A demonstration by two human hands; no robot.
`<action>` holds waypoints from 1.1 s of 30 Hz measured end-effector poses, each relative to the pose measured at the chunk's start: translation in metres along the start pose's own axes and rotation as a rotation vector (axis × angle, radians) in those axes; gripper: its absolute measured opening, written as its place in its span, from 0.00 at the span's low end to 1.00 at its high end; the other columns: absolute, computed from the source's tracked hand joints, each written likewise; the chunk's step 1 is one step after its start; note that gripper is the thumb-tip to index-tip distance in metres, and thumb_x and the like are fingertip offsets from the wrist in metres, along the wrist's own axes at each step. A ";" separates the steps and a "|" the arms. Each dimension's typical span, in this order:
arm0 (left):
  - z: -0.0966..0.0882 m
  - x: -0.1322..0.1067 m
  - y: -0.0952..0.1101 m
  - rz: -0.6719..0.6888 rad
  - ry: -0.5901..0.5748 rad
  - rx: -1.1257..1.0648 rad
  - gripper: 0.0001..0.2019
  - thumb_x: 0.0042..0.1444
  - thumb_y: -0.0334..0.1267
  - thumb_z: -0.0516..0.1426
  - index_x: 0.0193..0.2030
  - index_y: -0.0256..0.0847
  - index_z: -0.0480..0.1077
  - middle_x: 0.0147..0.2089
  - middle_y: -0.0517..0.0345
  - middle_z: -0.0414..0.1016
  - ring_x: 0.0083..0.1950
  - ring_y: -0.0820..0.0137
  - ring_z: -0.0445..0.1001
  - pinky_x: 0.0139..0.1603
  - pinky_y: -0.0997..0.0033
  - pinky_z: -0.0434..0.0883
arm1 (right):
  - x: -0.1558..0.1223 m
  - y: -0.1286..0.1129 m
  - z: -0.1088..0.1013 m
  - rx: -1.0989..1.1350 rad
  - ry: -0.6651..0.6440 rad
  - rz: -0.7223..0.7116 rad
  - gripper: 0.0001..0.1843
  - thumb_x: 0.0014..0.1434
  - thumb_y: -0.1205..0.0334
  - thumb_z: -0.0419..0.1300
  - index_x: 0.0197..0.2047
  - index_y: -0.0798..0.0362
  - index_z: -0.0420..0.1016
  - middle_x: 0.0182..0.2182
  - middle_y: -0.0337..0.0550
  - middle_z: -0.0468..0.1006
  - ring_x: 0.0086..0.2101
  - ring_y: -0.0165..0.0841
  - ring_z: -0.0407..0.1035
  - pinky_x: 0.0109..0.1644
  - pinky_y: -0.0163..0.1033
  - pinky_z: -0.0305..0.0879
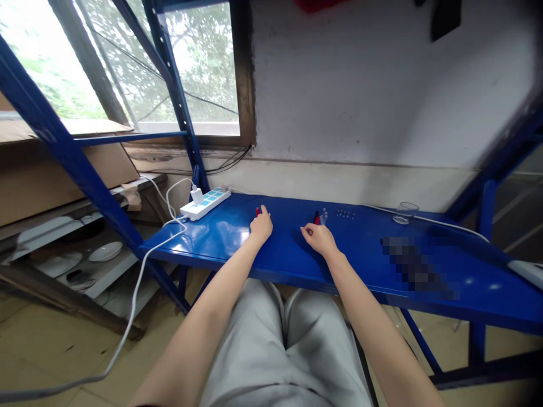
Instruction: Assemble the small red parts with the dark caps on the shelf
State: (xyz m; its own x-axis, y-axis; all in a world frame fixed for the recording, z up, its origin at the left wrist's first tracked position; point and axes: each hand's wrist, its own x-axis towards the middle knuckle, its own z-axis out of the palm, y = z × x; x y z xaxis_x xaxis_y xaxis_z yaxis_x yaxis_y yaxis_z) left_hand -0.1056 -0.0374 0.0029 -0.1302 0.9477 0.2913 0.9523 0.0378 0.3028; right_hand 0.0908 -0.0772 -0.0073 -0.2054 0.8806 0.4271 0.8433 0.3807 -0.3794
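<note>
Past shelf (220, 234) edge rest left hand (261, 227), right hand (319, 238).

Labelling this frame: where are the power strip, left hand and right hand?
power strip (206, 203), head view, middle of its top face.
left hand (261, 227), head view, back of the hand.
right hand (319, 238), head view, back of the hand.

A pixelated patch (418, 265) masks the worktop (220, 232) right of centre. My left hand (261, 226) covers most of a small red item (257, 212) (I can't name it). The bits (321, 217) beside my right hand (319, 237) are too small to identify. A red shape (316, 4) is cut off by the top edge.
</note>
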 end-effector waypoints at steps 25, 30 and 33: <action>0.013 -0.017 0.007 0.133 -0.066 -1.200 0.08 0.56 0.34 0.52 0.41 0.34 0.66 0.35 0.52 0.76 0.17 0.82 0.64 0.22 0.79 0.64 | 0.000 -0.007 0.005 0.118 0.037 0.029 0.12 0.58 0.59 0.47 0.43 0.52 0.66 0.26 0.40 0.72 0.25 0.30 0.65 0.28 0.32 0.53; 0.010 -0.019 0.009 0.161 -0.246 -1.296 0.08 0.55 0.34 0.53 0.41 0.34 0.65 0.37 0.51 0.76 0.18 0.81 0.68 0.20 0.81 0.61 | 0.000 -0.010 0.004 0.136 0.040 0.047 0.17 0.62 0.52 0.43 0.44 0.52 0.65 0.30 0.44 0.74 0.27 0.32 0.67 0.29 0.33 0.53; 0.009 -0.020 0.008 0.187 -0.333 -1.303 0.10 0.55 0.35 0.54 0.43 0.34 0.65 0.39 0.50 0.76 0.20 0.80 0.70 0.17 0.83 0.55 | 0.000 -0.010 0.004 0.146 0.016 0.040 0.18 0.63 0.50 0.41 0.42 0.52 0.66 0.28 0.44 0.74 0.26 0.33 0.67 0.29 0.33 0.53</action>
State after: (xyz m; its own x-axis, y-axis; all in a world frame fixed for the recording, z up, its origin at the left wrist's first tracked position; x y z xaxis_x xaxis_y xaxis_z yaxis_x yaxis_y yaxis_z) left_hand -0.0925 -0.0529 -0.0089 0.2201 0.9438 0.2467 -0.0261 -0.2471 0.9686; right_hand 0.0800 -0.0798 -0.0064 -0.1643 0.8916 0.4219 0.7690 0.3836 -0.5113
